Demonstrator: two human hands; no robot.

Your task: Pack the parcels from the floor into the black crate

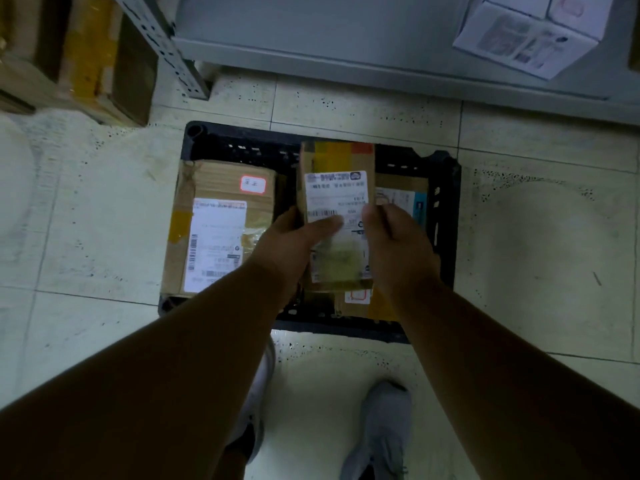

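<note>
Both hands, left (294,237) and right (394,233), gripping labelled parcel (337,188), seemingly above black crate (446,216)

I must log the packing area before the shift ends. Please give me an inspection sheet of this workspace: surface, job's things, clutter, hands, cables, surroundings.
Surface: pale tiled floor, speckled with dark spots.
Job's things: black crate on the floor; large taped parcel lying in its left part; another parcel in its right part, partly hidden; narrow labelled parcel held over the middle of the crate.
Clutter: nothing seen.
Hands: left hand and right hand grip the narrow parcel from either side, fingers on its label.
Cables: nothing seen.
Surroundings: grey metal shelf beyond the crate, white printed box on it; brown cartons at upper left; grey shoe below.
</note>
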